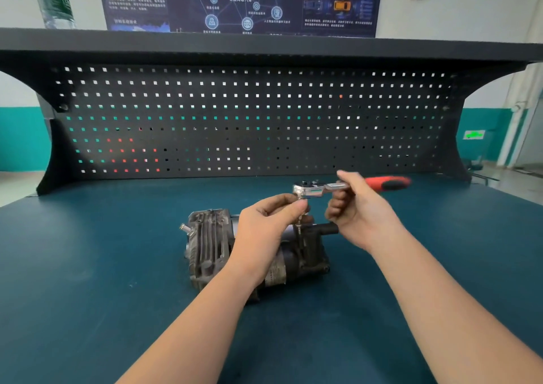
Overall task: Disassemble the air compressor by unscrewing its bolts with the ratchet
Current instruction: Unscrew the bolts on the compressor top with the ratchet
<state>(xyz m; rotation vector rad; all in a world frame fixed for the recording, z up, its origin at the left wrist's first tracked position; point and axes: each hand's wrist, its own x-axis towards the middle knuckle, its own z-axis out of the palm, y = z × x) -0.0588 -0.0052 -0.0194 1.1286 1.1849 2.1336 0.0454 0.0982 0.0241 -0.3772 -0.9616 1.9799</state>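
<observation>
Ratchet raised above the compressor, a bolt seemingly just drawn out.

My right hand [357, 212] has its grip wrapped round the chrome ratchet with the red-and-black handle [346, 186]; my left hand [269, 222] pinches the socket end under its head, where a thin bolt [299, 227] appears to hang, though blur hides detail. The grey finned metal air compressor [211, 242] lies on the teal worktop [88, 281] beneath my hands, its housing looking whole, so most bolts likely remain. My left forearm covers its middle; a black pegboard [249, 119] stands behind.
</observation>
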